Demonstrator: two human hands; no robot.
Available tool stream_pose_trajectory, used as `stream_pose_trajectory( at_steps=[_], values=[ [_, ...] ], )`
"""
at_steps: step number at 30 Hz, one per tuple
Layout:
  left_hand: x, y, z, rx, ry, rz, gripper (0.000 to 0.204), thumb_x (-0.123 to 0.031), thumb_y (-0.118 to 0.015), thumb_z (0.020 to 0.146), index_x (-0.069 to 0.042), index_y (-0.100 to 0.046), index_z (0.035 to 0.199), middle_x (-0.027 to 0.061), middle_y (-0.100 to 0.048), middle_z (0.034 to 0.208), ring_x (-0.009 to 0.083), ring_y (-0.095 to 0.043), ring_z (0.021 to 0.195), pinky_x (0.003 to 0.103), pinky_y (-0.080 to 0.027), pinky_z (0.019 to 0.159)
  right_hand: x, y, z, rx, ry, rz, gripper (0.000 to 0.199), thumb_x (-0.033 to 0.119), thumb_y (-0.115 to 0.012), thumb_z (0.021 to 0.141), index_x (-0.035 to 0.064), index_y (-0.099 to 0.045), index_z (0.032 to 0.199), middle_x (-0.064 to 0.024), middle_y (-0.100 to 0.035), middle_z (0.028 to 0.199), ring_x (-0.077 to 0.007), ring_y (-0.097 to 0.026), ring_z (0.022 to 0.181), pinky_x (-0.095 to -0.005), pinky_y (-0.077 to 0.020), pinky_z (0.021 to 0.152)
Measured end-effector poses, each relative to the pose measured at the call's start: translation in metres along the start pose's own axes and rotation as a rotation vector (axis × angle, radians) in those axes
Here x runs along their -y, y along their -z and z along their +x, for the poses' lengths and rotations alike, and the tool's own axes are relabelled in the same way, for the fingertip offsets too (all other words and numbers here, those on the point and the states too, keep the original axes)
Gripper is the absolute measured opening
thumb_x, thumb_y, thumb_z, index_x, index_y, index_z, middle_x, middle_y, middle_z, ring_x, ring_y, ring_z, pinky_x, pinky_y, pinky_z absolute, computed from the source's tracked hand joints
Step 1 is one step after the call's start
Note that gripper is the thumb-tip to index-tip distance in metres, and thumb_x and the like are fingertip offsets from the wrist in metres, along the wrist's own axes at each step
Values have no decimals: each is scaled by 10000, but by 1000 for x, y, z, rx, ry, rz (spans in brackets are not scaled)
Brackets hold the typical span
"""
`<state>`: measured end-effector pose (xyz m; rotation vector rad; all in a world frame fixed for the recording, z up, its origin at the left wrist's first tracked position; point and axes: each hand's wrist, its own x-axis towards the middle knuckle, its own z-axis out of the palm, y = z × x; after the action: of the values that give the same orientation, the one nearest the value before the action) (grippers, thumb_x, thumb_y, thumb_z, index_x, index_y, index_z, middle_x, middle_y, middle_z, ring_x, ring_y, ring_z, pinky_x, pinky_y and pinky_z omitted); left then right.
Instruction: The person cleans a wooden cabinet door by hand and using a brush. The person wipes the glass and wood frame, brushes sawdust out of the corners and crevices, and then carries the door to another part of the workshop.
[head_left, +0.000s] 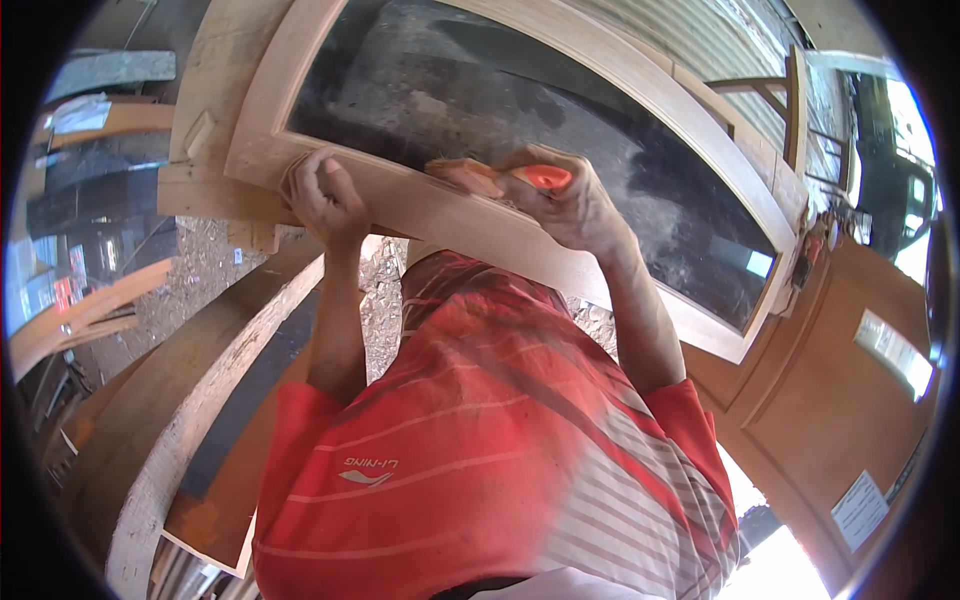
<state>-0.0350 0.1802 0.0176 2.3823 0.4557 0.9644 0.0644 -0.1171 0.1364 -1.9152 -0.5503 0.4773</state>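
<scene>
Clearly my left hand (325,200) grips the arched wooden window frame (450,215) at its lower rail; my right hand (565,200), further along that rail, clenches an orange-handled tool (545,177). A slip could gouge the wood, I judge.

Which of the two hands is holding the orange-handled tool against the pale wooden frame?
The right hand: it grips the orange-handled tool on the wooden frame. The left hand only pinches the frame's edge.
</scene>
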Motion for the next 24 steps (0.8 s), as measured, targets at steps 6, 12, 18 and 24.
stream_pose_trajectory(
  at_steps=[6,12,18,24],
  values=[
    [0,-4,-1,-27,-4,18,186,-151,-587,1021,-43,-721,1093,130,-718,1067,339,-629,1040,477,-421,1015,-12,86,-100,8,3,-305,120,102,-700,976,54,-748,1075,-113,-741,912,-204,-699,799,-323,-550,750],
    [7,-6,-4,-15,43,57,256,-230,-563,1045,-42,-723,1111,132,-722,1105,336,-629,1058,465,-443,1009,-25,136,-207,-696,-415,-305,170,172,-686,1018,19,-747,1061,-67,-743,888,-111,-650,787,-284,-524,711],
    [11,-8,-4,-4,136,-26,290,-263,-553,1052,-38,-714,1140,132,-708,1158,336,-598,1139,472,-435,1033,-60,127,-236,-871,-522,-857,227,269,-722,1005,60,-727,917,-136,-670,823,-312,-678,740,-418,-550,663],
    [13,-11,-3,16,82,81,348,-316,-532,1058,-30,-712,1140,148,-705,1167,357,-598,1136,486,-436,1032,-37,37,-165,-599,-216,-732,268,32,-764,803,60,-613,1023,-168,-637,1093,-349,-687,875,-451,-601,714]
  ],
)
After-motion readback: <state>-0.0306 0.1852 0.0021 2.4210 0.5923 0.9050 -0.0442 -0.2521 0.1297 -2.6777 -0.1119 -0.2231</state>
